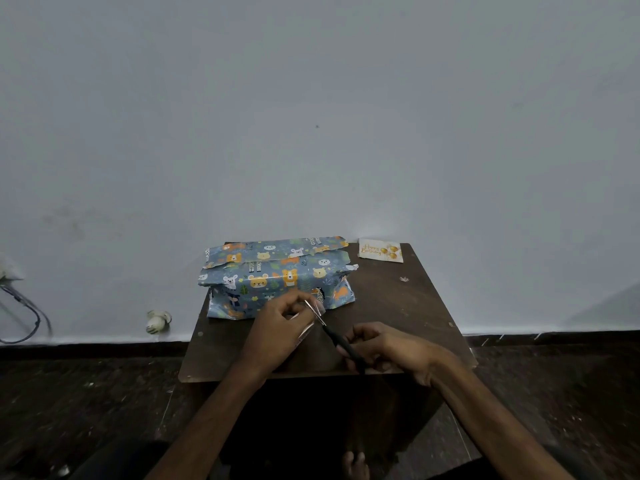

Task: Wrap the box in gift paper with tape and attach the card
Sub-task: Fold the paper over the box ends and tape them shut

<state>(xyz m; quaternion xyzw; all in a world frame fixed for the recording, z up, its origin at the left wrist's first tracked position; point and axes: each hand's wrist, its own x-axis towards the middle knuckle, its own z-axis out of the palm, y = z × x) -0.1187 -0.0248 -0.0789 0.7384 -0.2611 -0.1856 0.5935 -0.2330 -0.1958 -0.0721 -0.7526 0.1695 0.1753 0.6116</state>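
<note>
**A:** You're at the taping step. Your left hand [277, 327] is curled round the tape [306, 330] and pinches a clear length out toward the box [277, 277]. Your right hand [384, 348] grips the scissors [332, 332], with the blades set against that length.

**B:** Agreed. The box sits at the far left of the table [408, 306] with paper round it. The top flaps overlap but stand loose, and the ends look ragged, not folded in. Your card [380, 251] lies flat at the far right corner, well apart from the box.

**A:** By my reckoning you're past the middle: the paper is on, the seams aren't secured and the card isn't attached.

**B:** Next, as I judge it, close the blades cleanly across the tape. Keep the cut piece on a left fingertip so it can't curl onto itself, and put the scissors down away from the paper.

**A:** Then you'll want a free hand to press the top flap flat before the strip crosses the seam. That paper looks crinkly, so pull it taut or the tape may bridge a wrinkle.

**B:** I can't tell whether the blades have bitten into the tape; it's too small to see.
</note>
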